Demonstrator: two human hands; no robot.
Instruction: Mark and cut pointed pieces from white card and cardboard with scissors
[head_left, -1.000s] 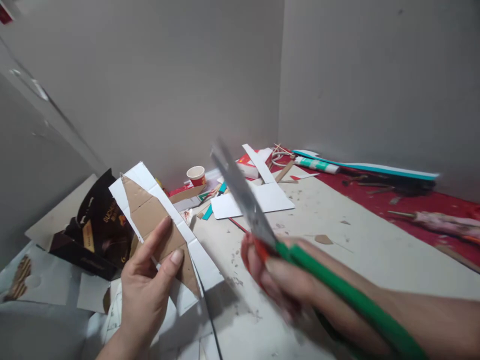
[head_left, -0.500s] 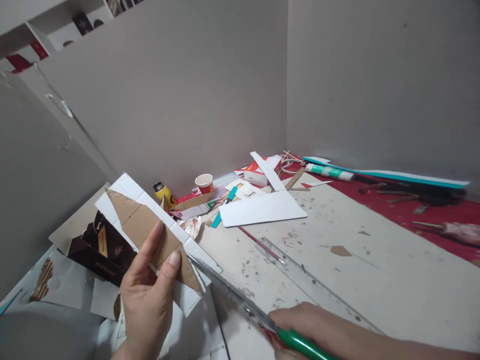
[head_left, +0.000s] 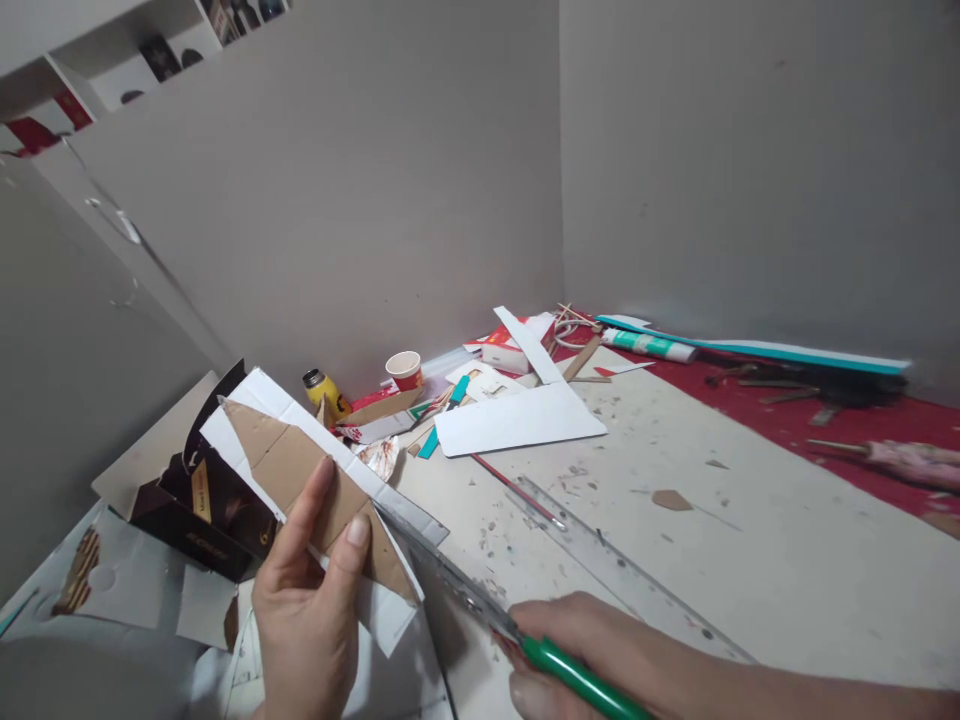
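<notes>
Left hand (head_left: 311,610) pinches the cardboard piece (head_left: 315,480), brown triangle on white card, raised over the desk's (head_left: 750,560) near-left corner. Right hand (head_left: 592,650) is closed round the green-handled scissors (head_left: 465,590); blades meet the card's right edge. Risk: thumb sits near the cut line and thin card may bend, skewing the cut. Clear ruler (head_left: 622,570) lies just right; black box (head_left: 202,500) crowds left; open desk beyond.
</notes>
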